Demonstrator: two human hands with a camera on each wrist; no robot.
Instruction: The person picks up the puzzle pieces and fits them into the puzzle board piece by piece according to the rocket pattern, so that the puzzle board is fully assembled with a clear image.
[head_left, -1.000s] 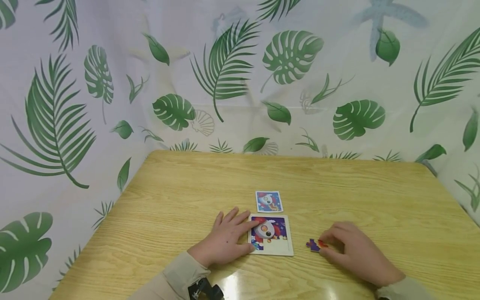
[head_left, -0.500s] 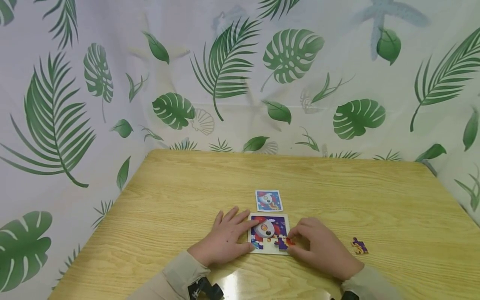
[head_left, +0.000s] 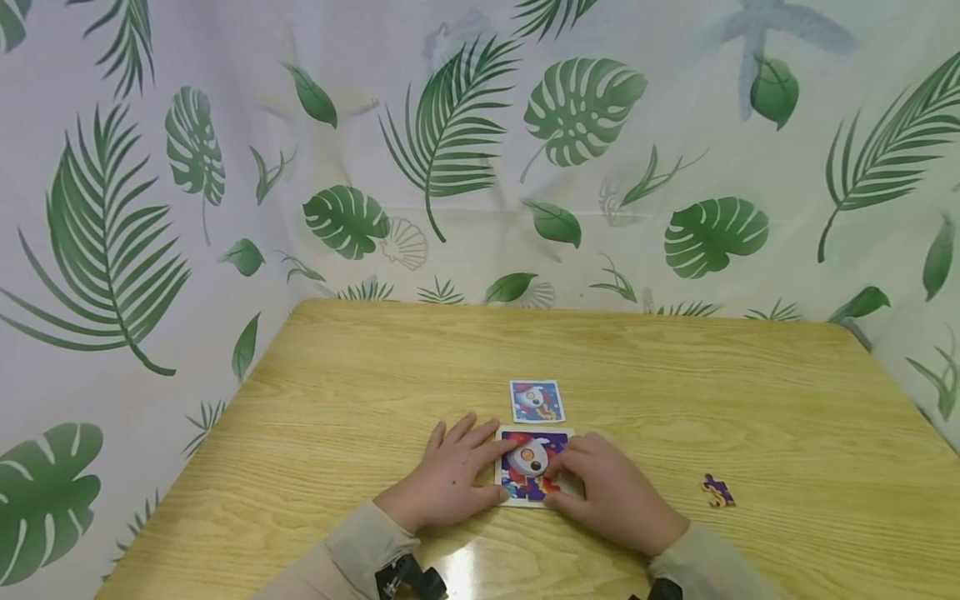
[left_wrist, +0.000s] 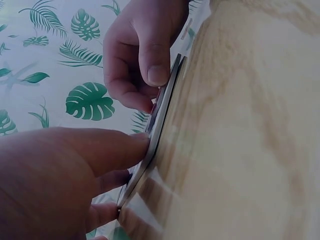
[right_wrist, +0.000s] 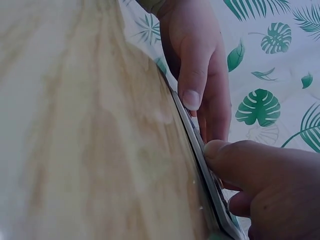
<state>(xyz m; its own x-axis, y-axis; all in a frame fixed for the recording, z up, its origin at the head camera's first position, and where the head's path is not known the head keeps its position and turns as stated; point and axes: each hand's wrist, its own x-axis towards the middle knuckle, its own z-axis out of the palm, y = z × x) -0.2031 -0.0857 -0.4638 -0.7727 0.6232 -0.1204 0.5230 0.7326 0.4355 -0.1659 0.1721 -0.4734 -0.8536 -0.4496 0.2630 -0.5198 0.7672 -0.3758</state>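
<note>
A square jigsaw tray [head_left: 522,504] with a white rim lies on the table, mostly filled with a cartoon rocket picture. My left hand [head_left: 450,483] rests spread over its left edge, fingers straight, with the index finger reaching onto the picture. With thumb and fingers my right hand [head_left: 611,496] pinches a purple and red jigsaw piece [head_left: 536,490] at the bottom row of the tray. My fingers cover part of the piece and the tray's right side. In the left wrist view the tray shows edge-on, with the right hand's thumb [left_wrist: 157,74] right at its rim.
A small picture card [head_left: 537,402] with the same rocket lies just beyond the tray. Another jigsaw piece [head_left: 718,492], purple and orange, lies on the wooden table [head_left: 375,358] to the right. A leaf-patterned curtain [head_left: 465,250] hangs behind the table.
My right hand has carried the purple and red jigsaw piece left from the table onto the tray's bottom row. The other piece, formerly hidden by that hand, shows. The left hand stays put.
</note>
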